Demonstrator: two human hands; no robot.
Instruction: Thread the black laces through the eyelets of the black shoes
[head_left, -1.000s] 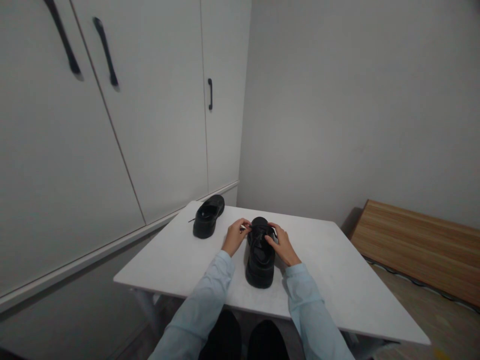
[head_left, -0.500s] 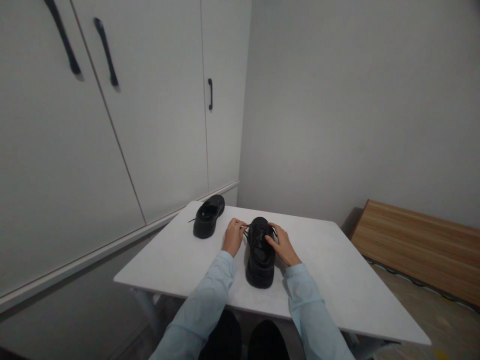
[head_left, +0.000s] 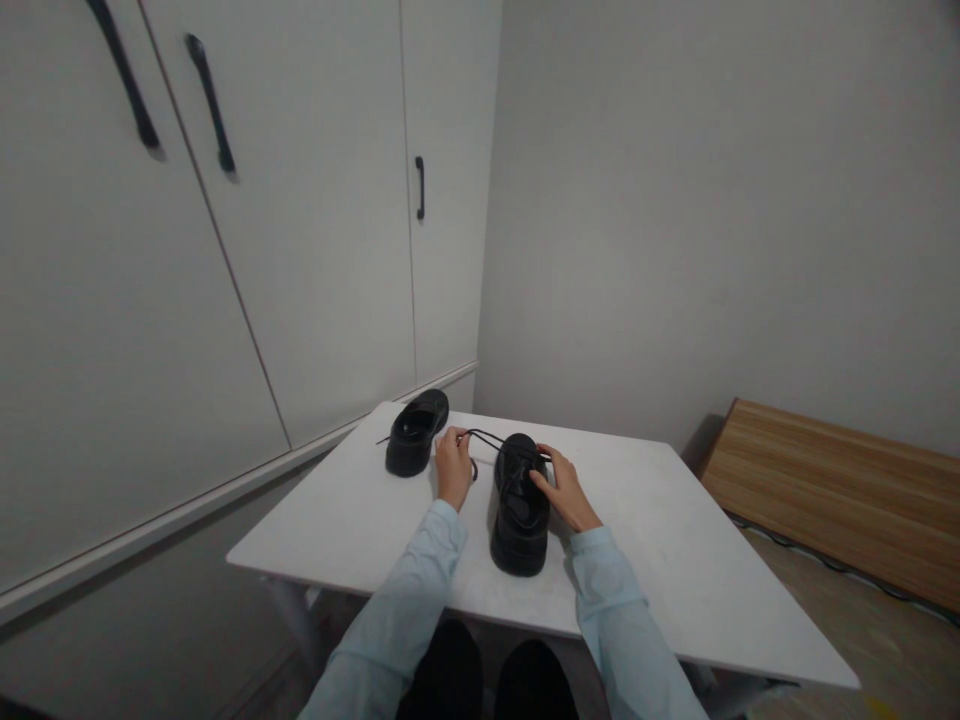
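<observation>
A black shoe [head_left: 520, 530] stands on the white table, its heel toward me. My left hand [head_left: 453, 467], left of this shoe, pinches a black shoelace [head_left: 484, 434] that stretches across from the shoe's front part. On the shoe's right side rests my right hand [head_left: 564, 488], thumb on the upper near the lacing and fingers curved around the side; whether it also holds a lace is hard to see. Another black shoe [head_left: 409, 455] sits at the table's back left, with a lace end poking out to its left.
The white table [head_left: 667, 560] extends to both sides of my arms. White cabinets [head_left: 330, 250] with dark handles line the left. A grey wall is behind, and a wooden panel [head_left: 832, 480] lies low at the right.
My left hand has moved left, away from the shoe, drawing the lace out longer. My right hand has stayed almost in place on the shoe.
</observation>
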